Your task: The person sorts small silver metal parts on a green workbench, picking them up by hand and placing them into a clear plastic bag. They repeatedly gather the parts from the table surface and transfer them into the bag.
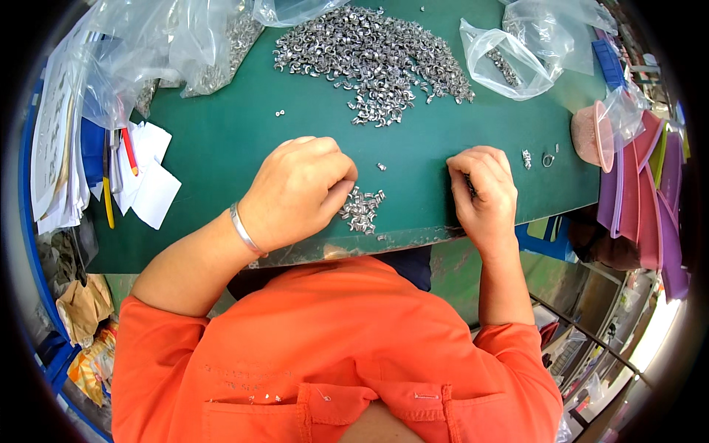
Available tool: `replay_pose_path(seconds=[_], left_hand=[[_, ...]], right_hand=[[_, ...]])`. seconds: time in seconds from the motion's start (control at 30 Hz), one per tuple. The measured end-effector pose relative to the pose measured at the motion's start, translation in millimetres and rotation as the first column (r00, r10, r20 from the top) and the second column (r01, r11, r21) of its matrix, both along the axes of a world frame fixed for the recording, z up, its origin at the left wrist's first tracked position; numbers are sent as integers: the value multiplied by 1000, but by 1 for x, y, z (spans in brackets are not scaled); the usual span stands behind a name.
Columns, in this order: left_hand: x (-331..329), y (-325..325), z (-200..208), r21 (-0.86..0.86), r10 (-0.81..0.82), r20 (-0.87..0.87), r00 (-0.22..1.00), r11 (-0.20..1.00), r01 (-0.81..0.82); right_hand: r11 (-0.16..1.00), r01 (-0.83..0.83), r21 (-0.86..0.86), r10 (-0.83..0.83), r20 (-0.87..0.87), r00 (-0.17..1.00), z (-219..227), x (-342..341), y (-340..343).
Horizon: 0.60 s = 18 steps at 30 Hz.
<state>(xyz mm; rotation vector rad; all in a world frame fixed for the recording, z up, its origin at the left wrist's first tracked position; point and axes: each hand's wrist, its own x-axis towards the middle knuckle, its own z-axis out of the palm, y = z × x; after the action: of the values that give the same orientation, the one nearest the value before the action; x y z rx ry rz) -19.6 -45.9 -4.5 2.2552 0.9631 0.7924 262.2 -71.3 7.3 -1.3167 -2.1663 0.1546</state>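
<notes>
My left hand [299, 192], with a silver bangle [244, 230] on its wrist, is curled at the left edge of a small pile of curved metal pieces [362, 212]. Its fingertips point down beside the pile, and whatever they may hold is hidden. A single metal piece [381, 167] lies just beyond. To the right, my right hand [485, 196] rests closed near the table's front edge. Something dark and speckled shows within its curled fingers, too small to name. A large heap of similar metal pieces [377, 55] spreads across the far middle of the green table [244, 111].
Clear plastic bags [199, 44] of metal pieces stand far left, with another open bag [509, 66] far right. White papers [155, 196] and pens lie at left. A pink basket [591, 136], a metal ring [548, 159] and a small cluster of pieces [526, 159] sit at right.
</notes>
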Motion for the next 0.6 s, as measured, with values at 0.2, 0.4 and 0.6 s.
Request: replay_pose_path(seconds=[0.2,0.4,0.6], left_hand=[[1,1,1,-2,-3,1,1000,1000,3],[-2,0,0,-5,-1,1,1000,1000,1],[0,0,0,3,-4,6,1000,1000,4]], right_hand=[[947,-319,-43,306,-192,933,-2,-51,14],[996,-65,-62,71,95,993,2,-16,19],[982,-180,-52,175,-89,981,0,-42,28]])
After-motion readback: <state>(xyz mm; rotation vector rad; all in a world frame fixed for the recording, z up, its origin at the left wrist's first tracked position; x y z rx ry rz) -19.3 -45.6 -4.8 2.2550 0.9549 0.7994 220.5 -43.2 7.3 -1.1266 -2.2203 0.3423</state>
